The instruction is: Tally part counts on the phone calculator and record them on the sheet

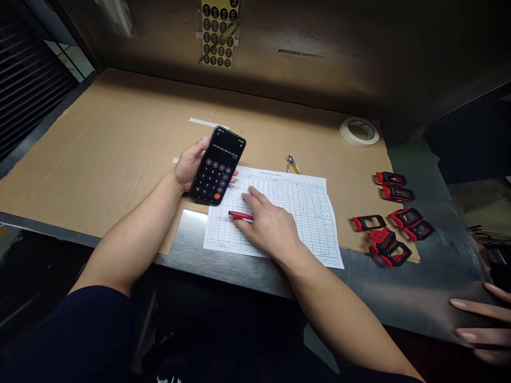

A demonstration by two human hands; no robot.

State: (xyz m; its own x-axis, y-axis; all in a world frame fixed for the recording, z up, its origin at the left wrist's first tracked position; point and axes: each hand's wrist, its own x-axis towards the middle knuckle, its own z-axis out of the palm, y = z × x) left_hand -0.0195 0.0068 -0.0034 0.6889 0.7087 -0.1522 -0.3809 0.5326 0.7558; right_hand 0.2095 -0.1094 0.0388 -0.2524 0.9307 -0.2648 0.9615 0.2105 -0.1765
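My left hand (190, 166) is closed round a black smartphone (219, 165), tilted above the sheet's left side. Its screen shows a calculator with a row of figures at the top. Below and to the right, my right hand (273, 223) rests on a printed form (311, 213) ruled into a table. A red pen (241, 215) with a dark end is held in that hand, between the thumb and the fingers, while the index and middle fingers stretch out over the paper. Some handwriting shows near the form's lower left corner.
Brown cardboard (99, 143) covers much of the metal bench (239, 271). A nail clipper (293, 164) lies behind the form, a tape roll (359, 132) at the back right. Several red-and-black frames (405, 217) lie on the right. Another person's hand (485, 322) is at the right edge.
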